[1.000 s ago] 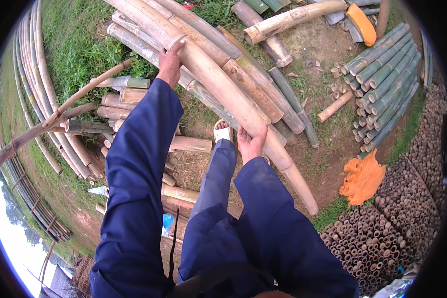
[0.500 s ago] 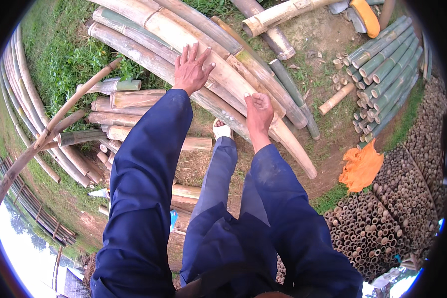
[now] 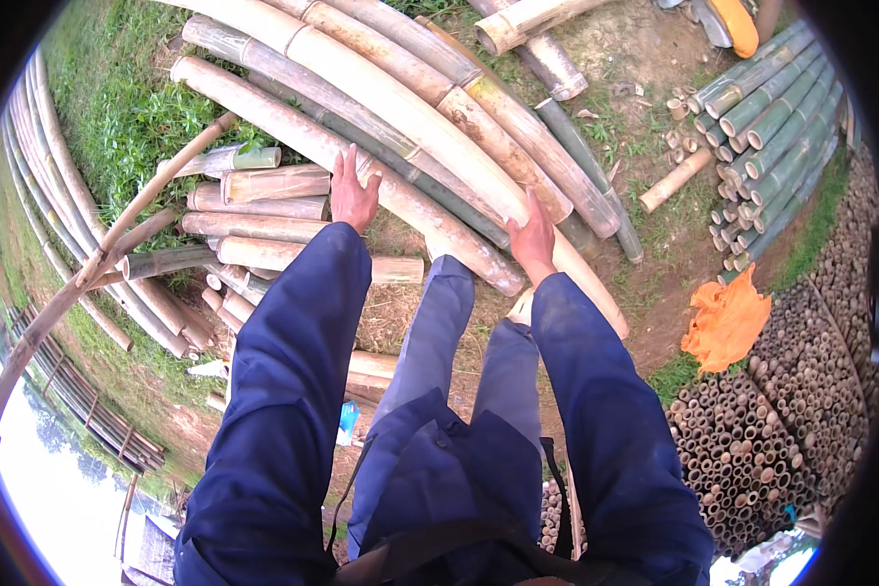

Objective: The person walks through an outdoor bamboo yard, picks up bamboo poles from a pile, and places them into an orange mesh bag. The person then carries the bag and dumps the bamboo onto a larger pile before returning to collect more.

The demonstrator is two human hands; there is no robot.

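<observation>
Both hands (unclenched, thumbs apart) touch separate bamboo poles.

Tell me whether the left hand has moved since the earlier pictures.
Yes: judged against the short bamboo pieces, the left hand has moved nearer the person's body.

A crumpled orange sheet lies at the frame's right, between stacked green bamboo poles above and tightly packed cut tubes at lower right. An orange-yellow object sits at upper right. Leafy plants grow at upper left; long curved poles line the left.
</observation>
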